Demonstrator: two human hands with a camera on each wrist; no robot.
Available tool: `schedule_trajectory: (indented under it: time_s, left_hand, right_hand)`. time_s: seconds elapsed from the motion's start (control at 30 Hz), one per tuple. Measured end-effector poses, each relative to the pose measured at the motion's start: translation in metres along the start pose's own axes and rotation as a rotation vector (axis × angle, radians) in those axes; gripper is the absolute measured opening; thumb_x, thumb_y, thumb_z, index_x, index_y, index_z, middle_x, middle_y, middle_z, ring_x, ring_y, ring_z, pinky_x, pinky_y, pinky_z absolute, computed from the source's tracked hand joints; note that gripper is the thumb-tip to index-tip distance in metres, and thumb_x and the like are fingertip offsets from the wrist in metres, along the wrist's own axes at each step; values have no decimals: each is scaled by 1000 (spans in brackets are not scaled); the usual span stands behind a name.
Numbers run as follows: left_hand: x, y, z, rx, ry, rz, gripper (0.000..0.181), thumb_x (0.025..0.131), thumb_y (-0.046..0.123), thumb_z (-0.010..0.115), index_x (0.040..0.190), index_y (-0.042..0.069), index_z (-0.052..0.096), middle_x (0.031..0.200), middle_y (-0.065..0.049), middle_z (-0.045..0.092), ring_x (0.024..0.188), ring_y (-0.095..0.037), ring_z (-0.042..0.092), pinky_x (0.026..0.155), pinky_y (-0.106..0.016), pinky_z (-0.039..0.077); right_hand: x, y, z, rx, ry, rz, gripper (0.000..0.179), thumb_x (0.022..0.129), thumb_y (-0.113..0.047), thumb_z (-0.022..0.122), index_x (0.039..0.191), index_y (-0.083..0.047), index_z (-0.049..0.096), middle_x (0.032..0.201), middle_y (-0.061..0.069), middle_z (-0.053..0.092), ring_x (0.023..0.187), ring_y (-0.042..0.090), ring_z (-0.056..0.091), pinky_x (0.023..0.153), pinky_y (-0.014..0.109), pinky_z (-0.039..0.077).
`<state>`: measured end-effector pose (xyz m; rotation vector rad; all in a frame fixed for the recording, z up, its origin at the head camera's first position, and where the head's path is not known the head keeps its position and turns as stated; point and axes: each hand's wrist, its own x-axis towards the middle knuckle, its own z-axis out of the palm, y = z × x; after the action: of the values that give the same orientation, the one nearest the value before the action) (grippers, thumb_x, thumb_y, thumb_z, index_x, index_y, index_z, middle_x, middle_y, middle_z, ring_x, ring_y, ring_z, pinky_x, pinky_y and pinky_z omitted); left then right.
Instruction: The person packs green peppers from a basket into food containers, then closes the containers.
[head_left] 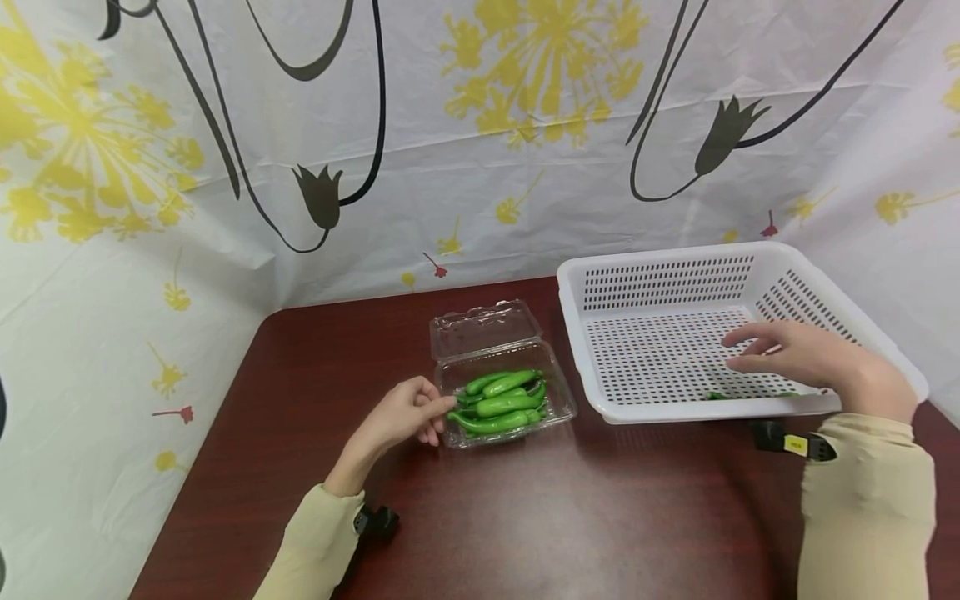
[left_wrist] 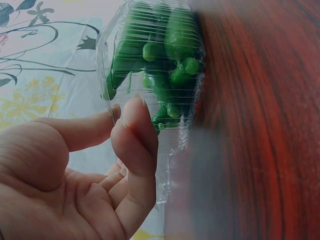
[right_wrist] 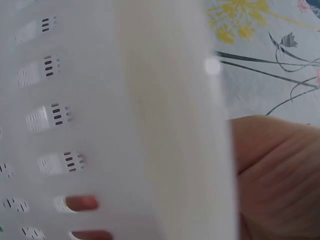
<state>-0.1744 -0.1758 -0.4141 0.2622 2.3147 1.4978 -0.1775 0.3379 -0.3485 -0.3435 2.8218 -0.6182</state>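
Observation:
Several green chili peppers (head_left: pixel 497 422) lie in a clear plastic clamshell box (head_left: pixel 562 398), whose lid (head_left: pixel 486 327) is folded back behind it. My left hand (head_left: pixel 405 412) pinches the box's left edge between thumb and fingers; in the left wrist view, the fingertips (left_wrist: pixel 135 107) meet at the ribbed plastic wall. Over the front right of a white perforated basket (head_left: pixel 588 367) hovers my right hand (head_left: pixel 817 358), thumb and fingers apart, nothing visible between them. Small bits of green (head_left: pixel 716 396) show inside the basket by its front wall, which hides the rest of them.
The dark red wooden table (head_left: pixel 570 517) carries both the box and the basket, side by side. Behind it hangs a white sheet (head_left: pixel 420 167) printed with flowers. In the right wrist view, the basket's wall (right_wrist: pixel 150 120) blocks most of the right hand.

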Motion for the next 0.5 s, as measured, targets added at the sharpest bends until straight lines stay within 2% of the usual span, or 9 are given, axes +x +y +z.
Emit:
schedule_trajectory:
  time_s: [0.2,0.33,0.5]
  left_hand:
    - [0,0,0,-5,0,-3,27,100,20,66,100,-3,52,71,-13,65,52,-15,62,54,-35,56]
    - [-1,1,0,-3,1,-3,27,101,21,66,100,-3,52,71,-13,65,52,-16,62,54,-35,56]
    - [0,1,0,-5,3,-6,27,100,21,66,100,-3,52,71,-13,65,52,-16,62,54,-35,55]
  right_hand:
    - [2,3,2,11,-14,-8,43,97,-26,70,127,4,61,107,19,70,102,40,63,78,46,52]
    - [3,5,3,3,-21,-2,43,96,-28,71,125,3,63,109,21,69,103,41,63,79,49,52]
    - [3,8,2,7,-50,12,42,95,-26,72,123,5,64,106,22,70,98,36,65,75,43,52]
